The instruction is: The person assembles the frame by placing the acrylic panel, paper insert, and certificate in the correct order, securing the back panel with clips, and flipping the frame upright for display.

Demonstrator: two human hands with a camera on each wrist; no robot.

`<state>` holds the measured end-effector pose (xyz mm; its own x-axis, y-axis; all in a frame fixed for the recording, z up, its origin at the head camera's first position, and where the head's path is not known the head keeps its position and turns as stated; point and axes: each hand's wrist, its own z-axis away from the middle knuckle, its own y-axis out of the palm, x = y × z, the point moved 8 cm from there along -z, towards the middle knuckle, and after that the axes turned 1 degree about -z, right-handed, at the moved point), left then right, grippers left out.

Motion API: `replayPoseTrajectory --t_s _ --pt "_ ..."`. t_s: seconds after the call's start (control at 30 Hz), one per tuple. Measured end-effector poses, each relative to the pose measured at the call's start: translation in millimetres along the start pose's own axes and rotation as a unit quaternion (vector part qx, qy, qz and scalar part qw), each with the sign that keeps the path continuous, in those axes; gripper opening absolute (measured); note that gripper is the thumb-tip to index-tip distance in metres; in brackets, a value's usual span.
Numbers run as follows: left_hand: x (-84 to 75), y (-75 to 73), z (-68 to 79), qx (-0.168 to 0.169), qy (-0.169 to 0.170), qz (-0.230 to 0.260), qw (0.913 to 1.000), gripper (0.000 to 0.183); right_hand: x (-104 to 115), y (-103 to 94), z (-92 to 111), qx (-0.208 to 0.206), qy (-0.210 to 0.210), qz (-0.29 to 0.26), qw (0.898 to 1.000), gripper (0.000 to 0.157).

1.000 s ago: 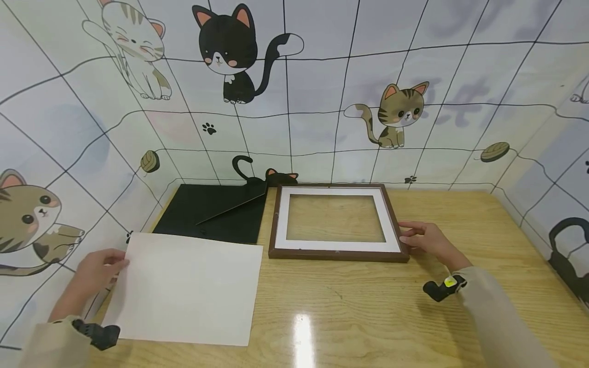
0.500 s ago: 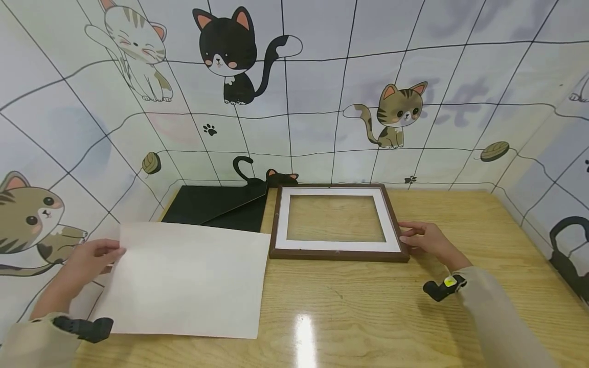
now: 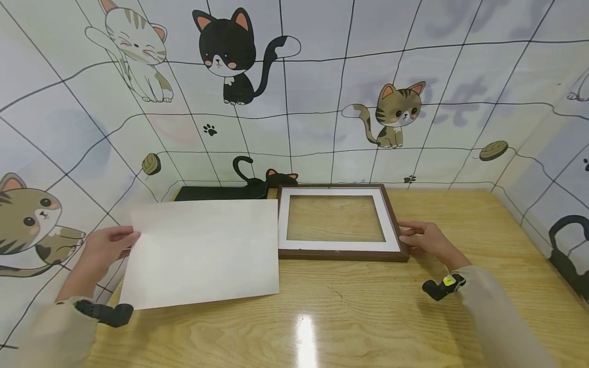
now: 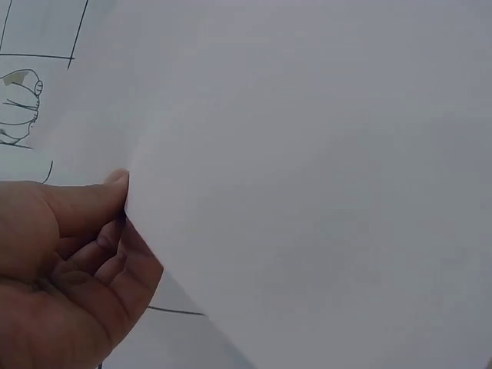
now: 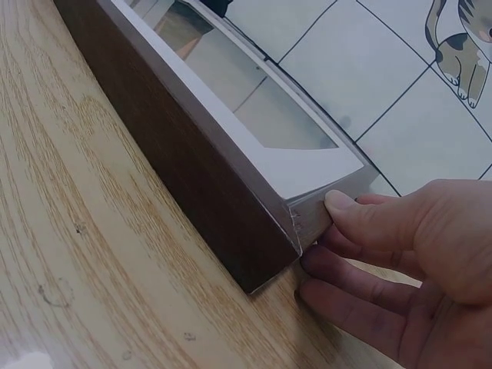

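Note:
A large blank white sheet of paper hangs over the left part of the table, its left edge pinched between thumb and fingers of my left hand. In the left wrist view the thumb lies on the face of the paper, the other fingers behind its edge. A brown picture frame with a white mat lies flat near the back wall. My right hand grips its right side near the front corner, thumb on the top edge in the right wrist view. The paper's right edge overlaps the frame's left side.
Behind the paper a black panel lies on the wooden table, mostly hidden by the sheet. Walls with printed cats stand close behind the frame and along both sides.
My left hand has lifted the paper away from the front and moved it back and right, up to the frame, covering most of the black panel. The right hand and frame have stayed put.

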<state>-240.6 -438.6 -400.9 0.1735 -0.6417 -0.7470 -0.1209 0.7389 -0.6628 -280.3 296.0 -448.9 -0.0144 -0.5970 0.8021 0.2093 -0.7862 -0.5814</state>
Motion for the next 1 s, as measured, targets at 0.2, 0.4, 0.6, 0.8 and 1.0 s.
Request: replayPoseTrajectory --t_s 0.2,0.4,0.6,0.8,1.0 --pt "-15.3 14.8 -15.4 -0.008 -0.015 0.053 0.9984 0.057 -4 0.5 -1 0.001 0.017 -0.014 1.0 0.057" --pt "5.5 34.1 -58.5 -0.04 -0.018 0.049 0.9978 0.068 -6 0.3 -2 0.002 0.019 -0.018 1.0 0.058" --pt "44.1 63.4 -120.9 -0.069 0.002 0.039 0.9969 0.074 -1 -2.1 -2 -0.005 0.013 0.006 1.0 0.056" --pt "11.7 91.7 -126.9 -0.066 -0.007 0.05 0.9966 0.067 1 -3.4 -3 0.001 0.016 -0.003 1.0 0.056" --pt "-14.6 119.8 -135.3 -0.059 -0.014 0.055 0.9966 0.056 2 -4.4 -7 0.009 0.023 -0.02 0.999 0.055"
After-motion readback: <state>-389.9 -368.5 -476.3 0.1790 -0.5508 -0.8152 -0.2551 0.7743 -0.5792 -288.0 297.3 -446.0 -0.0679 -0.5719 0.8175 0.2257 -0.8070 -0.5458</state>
